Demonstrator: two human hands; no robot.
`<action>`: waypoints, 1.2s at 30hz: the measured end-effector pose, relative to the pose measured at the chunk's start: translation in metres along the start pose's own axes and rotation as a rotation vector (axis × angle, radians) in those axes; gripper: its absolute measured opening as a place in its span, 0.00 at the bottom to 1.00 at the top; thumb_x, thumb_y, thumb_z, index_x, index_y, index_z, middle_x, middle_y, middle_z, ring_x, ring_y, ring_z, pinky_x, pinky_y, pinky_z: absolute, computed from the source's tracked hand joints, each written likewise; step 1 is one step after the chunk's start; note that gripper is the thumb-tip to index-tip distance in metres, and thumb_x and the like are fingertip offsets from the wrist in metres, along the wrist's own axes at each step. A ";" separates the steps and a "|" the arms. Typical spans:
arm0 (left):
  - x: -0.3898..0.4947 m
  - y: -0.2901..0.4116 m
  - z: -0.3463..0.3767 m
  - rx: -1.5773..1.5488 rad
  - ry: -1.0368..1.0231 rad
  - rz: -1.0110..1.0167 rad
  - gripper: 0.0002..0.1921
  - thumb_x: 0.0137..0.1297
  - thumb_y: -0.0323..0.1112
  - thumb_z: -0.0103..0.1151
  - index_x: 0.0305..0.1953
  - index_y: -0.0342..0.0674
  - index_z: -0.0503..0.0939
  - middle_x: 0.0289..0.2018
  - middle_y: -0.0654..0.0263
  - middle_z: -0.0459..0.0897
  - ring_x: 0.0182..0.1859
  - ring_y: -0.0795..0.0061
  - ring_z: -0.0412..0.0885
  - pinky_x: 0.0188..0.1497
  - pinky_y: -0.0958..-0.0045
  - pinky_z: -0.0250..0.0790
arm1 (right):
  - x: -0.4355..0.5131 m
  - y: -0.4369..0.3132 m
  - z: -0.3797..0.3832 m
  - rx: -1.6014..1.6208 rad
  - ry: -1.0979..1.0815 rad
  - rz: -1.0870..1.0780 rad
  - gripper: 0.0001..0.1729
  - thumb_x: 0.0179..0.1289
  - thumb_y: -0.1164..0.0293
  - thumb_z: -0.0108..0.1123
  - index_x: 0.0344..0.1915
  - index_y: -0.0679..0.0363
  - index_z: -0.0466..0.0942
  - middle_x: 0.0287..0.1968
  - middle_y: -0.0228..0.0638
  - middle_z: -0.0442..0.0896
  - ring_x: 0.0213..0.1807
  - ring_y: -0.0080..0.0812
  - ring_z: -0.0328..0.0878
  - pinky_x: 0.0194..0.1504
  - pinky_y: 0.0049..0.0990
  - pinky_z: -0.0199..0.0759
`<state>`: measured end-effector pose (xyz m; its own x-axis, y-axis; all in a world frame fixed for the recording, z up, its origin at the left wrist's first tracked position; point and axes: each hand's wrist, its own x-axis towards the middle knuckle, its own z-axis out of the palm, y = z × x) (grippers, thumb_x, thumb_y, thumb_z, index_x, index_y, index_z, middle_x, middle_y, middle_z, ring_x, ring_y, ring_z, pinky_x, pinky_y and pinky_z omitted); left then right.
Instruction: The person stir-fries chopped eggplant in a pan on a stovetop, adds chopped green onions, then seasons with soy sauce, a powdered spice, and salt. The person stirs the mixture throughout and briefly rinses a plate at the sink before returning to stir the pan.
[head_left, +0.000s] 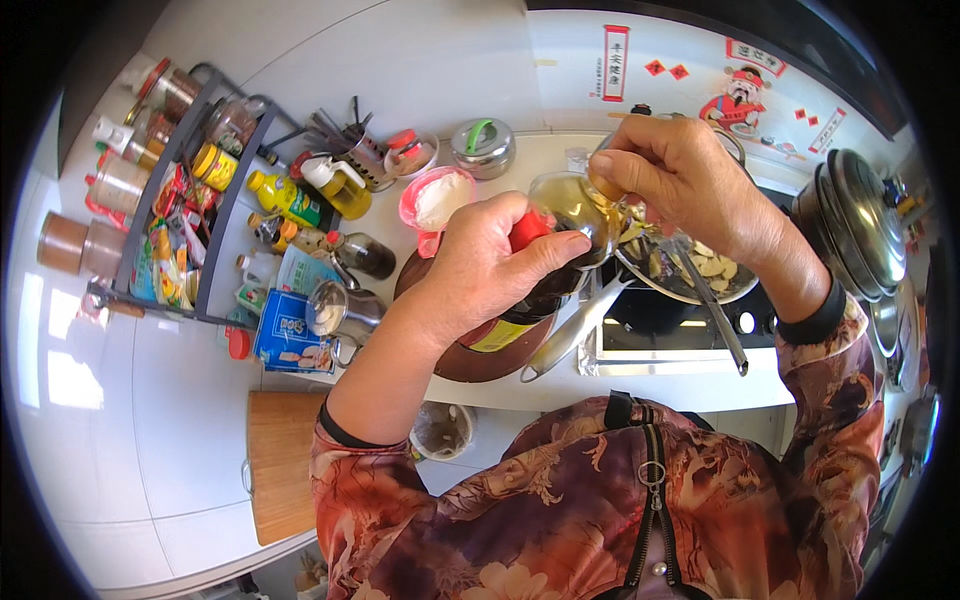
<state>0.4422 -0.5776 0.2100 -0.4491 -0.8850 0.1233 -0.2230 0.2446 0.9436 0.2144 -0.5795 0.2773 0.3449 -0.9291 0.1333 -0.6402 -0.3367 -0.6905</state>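
My left hand (491, 262) is closed around a bottle of dark liquid (536, 306), near its red cap or neck. My right hand (679, 180) pinches a small brownish, round thing (606, 187), perhaps a stopper or lid, at the clear glass container (568, 202); which vessel that glass belongs to is partly hidden by my hands. Just beyond and right, a frying pan (739, 289) on the stove holds sliced pale food (712, 266). A metal utensil (709, 304) leans out over its rim, and the pan's handle (577, 330) points toward me. Under the bottle lies a round brown board (465, 364).
A pink bowl of white powder (437, 201) and a steel pot with a green handle (484, 148) stand behind. Left are a seasoning rack (229, 180), sauce bottles (364, 253) and a metal-lidded jar (328, 307). Stacked pans (855, 221) stand right; a bin (442, 431) is below.
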 end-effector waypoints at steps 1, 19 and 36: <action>-0.002 0.000 -0.002 -0.035 0.009 -0.002 0.20 0.61 0.44 0.74 0.30 0.33 0.77 0.23 0.72 0.74 0.27 0.86 0.67 0.29 0.77 0.66 | 0.002 -0.006 0.006 -0.015 0.026 0.022 0.16 0.73 0.63 0.58 0.40 0.68 0.82 0.25 0.32 0.82 0.22 0.18 0.75 0.22 0.21 0.70; 0.002 -0.029 -0.081 -0.311 0.380 0.113 0.13 0.63 0.41 0.72 0.33 0.39 0.81 0.24 0.75 0.78 0.25 0.88 0.72 0.28 0.81 0.67 | 0.033 -0.054 0.036 0.156 0.072 -0.021 0.25 0.75 0.68 0.55 0.69 0.59 0.67 0.34 0.32 0.78 0.17 0.13 0.70 0.16 0.15 0.64; 0.081 -0.127 -0.230 -0.601 0.918 0.091 0.15 0.63 0.42 0.69 0.25 0.49 0.72 0.16 0.80 0.64 0.17 0.87 0.58 0.19 0.81 0.53 | -0.091 0.095 -0.030 0.362 0.444 0.516 0.23 0.74 0.66 0.53 0.64 0.63 0.73 0.35 0.31 0.80 0.20 0.14 0.73 0.17 0.14 0.66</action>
<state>0.6328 -0.7717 0.1704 0.4273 -0.8922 0.1464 0.3473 0.3115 0.8845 0.1017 -0.5320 0.2203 -0.2928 -0.9549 -0.0490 -0.3543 0.1560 -0.9220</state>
